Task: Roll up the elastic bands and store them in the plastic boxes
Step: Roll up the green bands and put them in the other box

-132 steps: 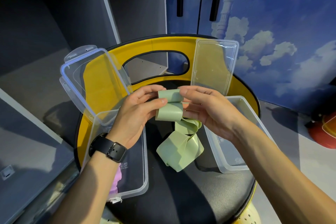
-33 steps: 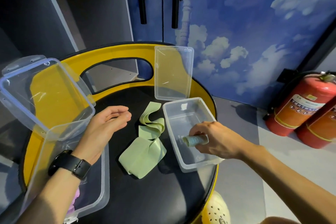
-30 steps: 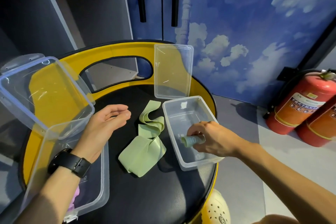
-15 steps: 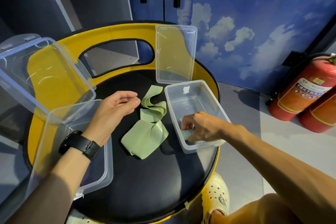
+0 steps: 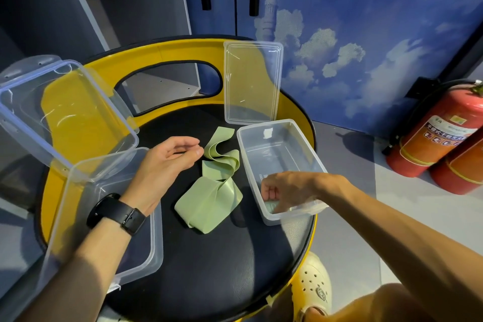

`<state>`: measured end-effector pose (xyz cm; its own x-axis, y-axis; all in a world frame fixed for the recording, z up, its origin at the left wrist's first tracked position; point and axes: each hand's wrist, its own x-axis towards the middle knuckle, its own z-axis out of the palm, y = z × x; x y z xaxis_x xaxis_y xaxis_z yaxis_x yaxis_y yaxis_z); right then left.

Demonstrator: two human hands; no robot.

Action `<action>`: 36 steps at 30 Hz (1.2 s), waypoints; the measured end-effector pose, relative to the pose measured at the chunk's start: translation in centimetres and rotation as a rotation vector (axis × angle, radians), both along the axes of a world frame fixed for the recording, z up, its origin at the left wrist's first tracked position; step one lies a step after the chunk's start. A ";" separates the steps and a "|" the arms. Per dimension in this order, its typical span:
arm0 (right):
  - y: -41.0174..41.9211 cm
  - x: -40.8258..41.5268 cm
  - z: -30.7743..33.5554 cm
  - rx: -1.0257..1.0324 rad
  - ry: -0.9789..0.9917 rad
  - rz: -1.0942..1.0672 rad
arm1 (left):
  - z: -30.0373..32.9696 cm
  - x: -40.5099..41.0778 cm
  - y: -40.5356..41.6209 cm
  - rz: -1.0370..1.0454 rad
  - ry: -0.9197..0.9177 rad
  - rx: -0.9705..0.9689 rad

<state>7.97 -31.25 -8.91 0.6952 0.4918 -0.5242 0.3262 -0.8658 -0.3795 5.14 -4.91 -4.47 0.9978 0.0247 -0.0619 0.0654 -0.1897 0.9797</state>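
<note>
Since the earlier frames the right hand point(image 5: 283, 192) has gone from rolling a band with the left to reaching down into the near end of the smaller plastic box point(image 5: 281, 165), at about four o'clock on the round black seat point(image 5: 209, 269) that serves as worktop. Its fingers are curled over a pale green roll point(image 5: 270, 207) showing just below them through the clear wall; I judge it is being set down, though whether the grip has loosened I cannot tell. The left hand point(image 5: 167, 162) hovers at about ten o'clock, fingers loosely bent, holding nothing. Just beside its fingertips, at the centre of the seat, lies the loose green elastic band point(image 5: 209, 198), flat, folded and twisted over itself, touching neither box. It looks light, soft and limp, likely a little grippy and springy, so a roll would tend to unwind if released. The far free end near twelve o'clock seems the best place to pinch and start rolling. A larger box point(image 5: 104, 230) with raised lid point(image 5: 65, 117) sits at eight o'clock.
</note>
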 end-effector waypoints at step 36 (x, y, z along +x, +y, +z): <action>7.9 1.2 6.5 0.347 -0.425 -0.026 | 0.4 -0.7 1.4 0.022 0.003 -0.039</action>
<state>9.17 -23.33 -2.46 0.8247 0.5655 -0.0053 0.4928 -0.7233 -0.4837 4.44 -3.46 -4.12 0.9969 0.0437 -0.0660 0.0719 -0.1497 0.9861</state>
